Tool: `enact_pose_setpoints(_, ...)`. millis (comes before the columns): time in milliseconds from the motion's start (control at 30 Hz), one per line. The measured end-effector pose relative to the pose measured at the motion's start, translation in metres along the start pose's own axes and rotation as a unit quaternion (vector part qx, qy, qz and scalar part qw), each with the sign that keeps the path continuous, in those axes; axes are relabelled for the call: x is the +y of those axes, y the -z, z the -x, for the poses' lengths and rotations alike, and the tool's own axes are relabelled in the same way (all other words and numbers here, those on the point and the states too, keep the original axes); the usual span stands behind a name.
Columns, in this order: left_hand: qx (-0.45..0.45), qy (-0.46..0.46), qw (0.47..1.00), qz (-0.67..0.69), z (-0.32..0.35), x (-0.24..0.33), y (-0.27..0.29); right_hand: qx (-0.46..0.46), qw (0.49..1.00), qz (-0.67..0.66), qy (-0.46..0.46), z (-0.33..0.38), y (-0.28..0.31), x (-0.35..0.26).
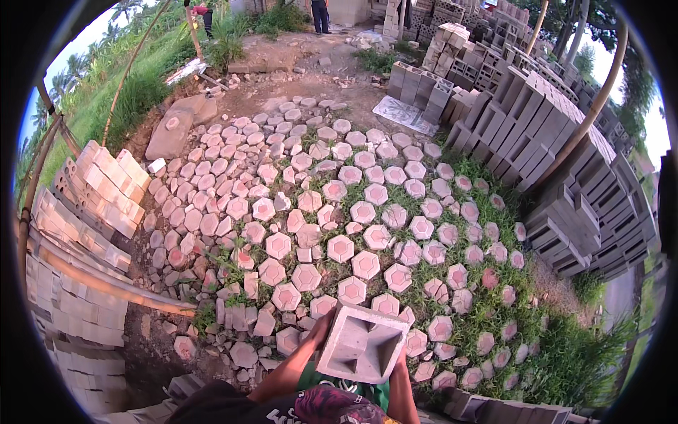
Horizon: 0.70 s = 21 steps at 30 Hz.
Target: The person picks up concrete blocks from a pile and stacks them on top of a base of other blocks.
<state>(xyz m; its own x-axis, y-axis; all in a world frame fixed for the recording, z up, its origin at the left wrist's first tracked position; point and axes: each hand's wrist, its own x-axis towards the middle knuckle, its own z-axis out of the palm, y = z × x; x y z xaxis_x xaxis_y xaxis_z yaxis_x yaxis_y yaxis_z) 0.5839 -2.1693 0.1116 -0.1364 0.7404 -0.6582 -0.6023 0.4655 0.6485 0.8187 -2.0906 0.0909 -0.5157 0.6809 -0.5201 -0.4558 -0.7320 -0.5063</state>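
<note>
A square grey concrete vent block [366, 336] is held in front of my body, its recessed face turned up toward me. My left hand [323, 332] grips its left side, with the fingers partly out of sight. Against the opposite side is my right hand [400, 355], closed on the block, most of its fingers hidden behind it. Both forearms come up from the lower edge. Just beyond the block lie hexagonal paving stones [351, 290] with reddish centres, set apart on the ground.
Uneven pavers, rubble and grass [487, 321] cover the ground ahead. Stacked grey concrete blocks [526, 120] line the right side, with wooden poles among them. Pale blocks [106, 187] and a horizontal pole [106, 278] stand along the left. Two people [320, 15] are far off.
</note>
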Motion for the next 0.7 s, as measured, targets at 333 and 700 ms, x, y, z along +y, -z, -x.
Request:
enact_pose_setpoints(333,-0.016,-0.121,0.991,0.058,-0.143,0.097,-0.147,0.006,0.999,0.054,-0.001,-0.175,0.046,-0.181)
enact_pose_setpoints(700,-0.038,-0.102,0.992,0.068,-0.252,0.202,-0.251,0.016,0.996,0.082,-0.014,-0.271,0.051,-0.304)
